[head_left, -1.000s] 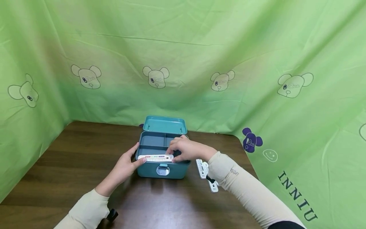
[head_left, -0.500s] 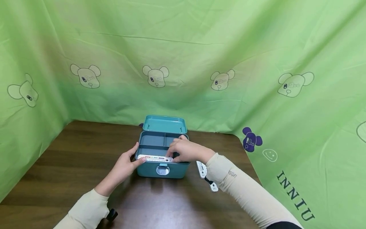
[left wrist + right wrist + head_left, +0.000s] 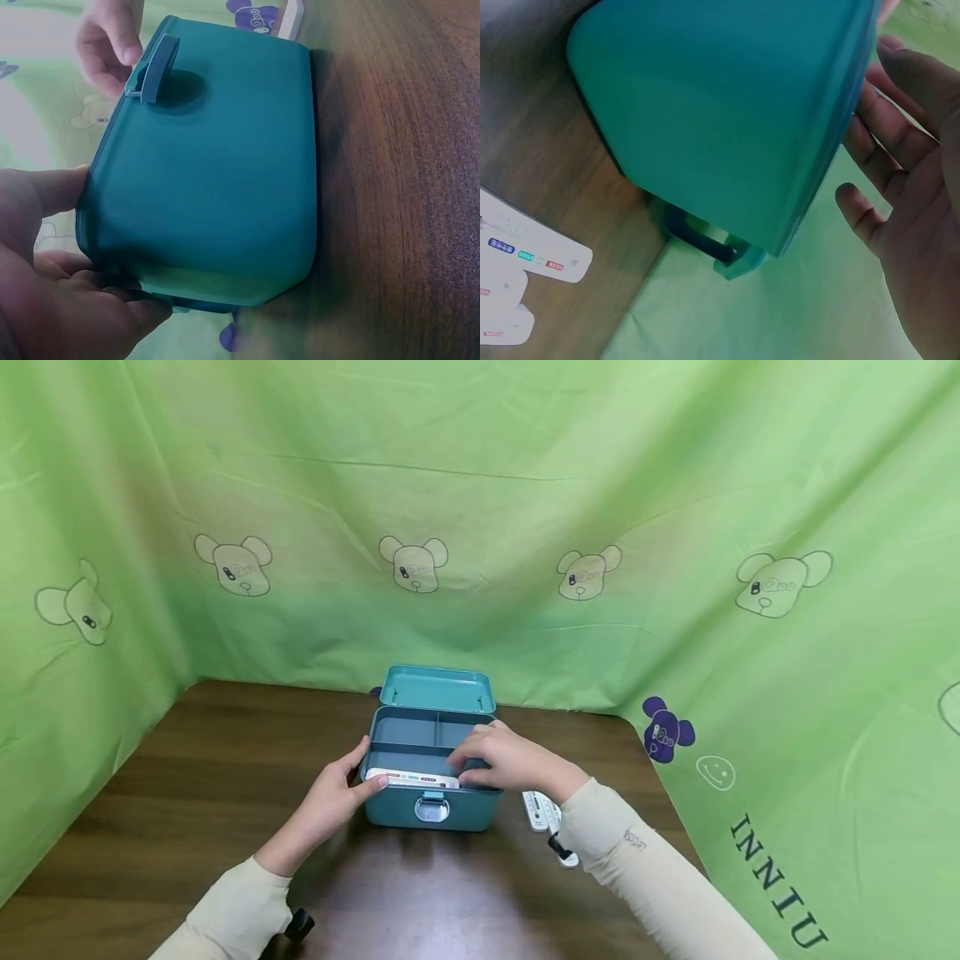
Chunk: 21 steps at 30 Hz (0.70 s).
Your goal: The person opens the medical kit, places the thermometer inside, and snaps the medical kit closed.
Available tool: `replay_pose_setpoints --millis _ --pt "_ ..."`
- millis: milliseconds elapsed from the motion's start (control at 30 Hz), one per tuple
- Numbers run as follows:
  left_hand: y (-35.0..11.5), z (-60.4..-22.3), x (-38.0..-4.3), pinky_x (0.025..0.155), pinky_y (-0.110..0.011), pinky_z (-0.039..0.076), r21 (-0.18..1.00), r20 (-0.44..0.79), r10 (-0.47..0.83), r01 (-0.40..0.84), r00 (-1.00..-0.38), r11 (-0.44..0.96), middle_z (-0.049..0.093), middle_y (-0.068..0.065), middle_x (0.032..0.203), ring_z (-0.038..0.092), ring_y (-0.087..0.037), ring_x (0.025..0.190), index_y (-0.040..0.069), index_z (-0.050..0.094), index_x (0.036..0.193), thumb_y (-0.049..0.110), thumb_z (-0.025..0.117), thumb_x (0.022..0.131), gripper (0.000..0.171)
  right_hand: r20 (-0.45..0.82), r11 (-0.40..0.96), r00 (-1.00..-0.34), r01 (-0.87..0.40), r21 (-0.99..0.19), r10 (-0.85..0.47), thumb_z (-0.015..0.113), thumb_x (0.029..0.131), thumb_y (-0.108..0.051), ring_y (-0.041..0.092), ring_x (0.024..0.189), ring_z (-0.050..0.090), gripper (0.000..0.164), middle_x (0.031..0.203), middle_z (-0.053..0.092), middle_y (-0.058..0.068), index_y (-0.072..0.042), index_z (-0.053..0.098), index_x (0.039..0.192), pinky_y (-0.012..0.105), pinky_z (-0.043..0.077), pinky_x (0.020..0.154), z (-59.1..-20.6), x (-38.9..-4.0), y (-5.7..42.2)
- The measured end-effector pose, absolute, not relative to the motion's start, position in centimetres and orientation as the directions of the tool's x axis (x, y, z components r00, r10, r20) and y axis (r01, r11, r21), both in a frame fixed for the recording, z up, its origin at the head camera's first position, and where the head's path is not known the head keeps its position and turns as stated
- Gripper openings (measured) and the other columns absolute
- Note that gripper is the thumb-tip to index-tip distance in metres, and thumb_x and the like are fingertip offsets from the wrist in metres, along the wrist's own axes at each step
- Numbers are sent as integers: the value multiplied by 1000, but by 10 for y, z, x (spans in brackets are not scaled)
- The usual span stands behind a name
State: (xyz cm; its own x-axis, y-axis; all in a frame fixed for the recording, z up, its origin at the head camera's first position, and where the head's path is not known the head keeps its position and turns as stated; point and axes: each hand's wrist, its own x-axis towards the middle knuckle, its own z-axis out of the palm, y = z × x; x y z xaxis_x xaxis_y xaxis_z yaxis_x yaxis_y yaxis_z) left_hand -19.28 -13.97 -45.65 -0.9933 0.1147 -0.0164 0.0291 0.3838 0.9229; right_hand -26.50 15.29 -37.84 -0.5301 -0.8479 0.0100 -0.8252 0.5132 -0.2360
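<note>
A teal box (image 3: 468,812) with an inner tray stands on the table, its lid (image 3: 438,690) tipped back. Inside, along the front wall, lies a white flat strip (image 3: 418,779) printed with small coloured labels; its lower part is hidden by the rim. My left hand (image 3: 330,797) grips the front left corner, thumb at the front rim and fingers along the side. Over the right end of the front compartment is my right hand (image 3: 517,760), its fingers loosely bent and apart, just off the strip's end. The right wrist view shows those fingers (image 3: 889,124) reaching over the rim.
Several similar white strips (image 3: 536,811) lie on the table right of the box, partly behind the right wrist. A divider splits the tray's rear part into two compartments. A green curtain (image 3: 480,635) hangs behind and beside the wooden table (image 3: 225,760).
The right hand has drawn slightly away from the strip's right end, and the strip sits lower behind the front rim. The left hand keeps its grip on the box. The head view has shifted slightly.
</note>
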Motion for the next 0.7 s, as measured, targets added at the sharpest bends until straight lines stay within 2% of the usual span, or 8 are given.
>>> replay_pose_setpoints --millis 233,400,700 --pt "-139 -457 -192 123 -55 22 912 -16 109 31 -994 410 22 -18 169 19 -39 156 4 18 163 29 68 100 84 194 530 -571 -818 -223 -798 71 98 -26 15 112 61 27 116 73 -6 -16 74 123 39 42 95 -377 -254 176" --pt "-138 -461 -193 123 -55 22 910 -14 119 36 -993 412 21 -17 169 19 -39 155 5 18 163 30 68 100 85 286 561 -614 -789 -252 -735 71 98 -24 15 111 59 25 116 74 -5 -16 75 121 41 41 97 -379 -245 189" --pt "-139 -459 -193 122 -54 24 924 -19 127 31 -992 382 20 -19 169 20 -39 155 3 16 163 28 68 100 85 451 579 -655 -752 -315 -606 75 94 -18 18 111 61 27 113 74 -2 -12 75 120 45 41 99 -394 -231 214"
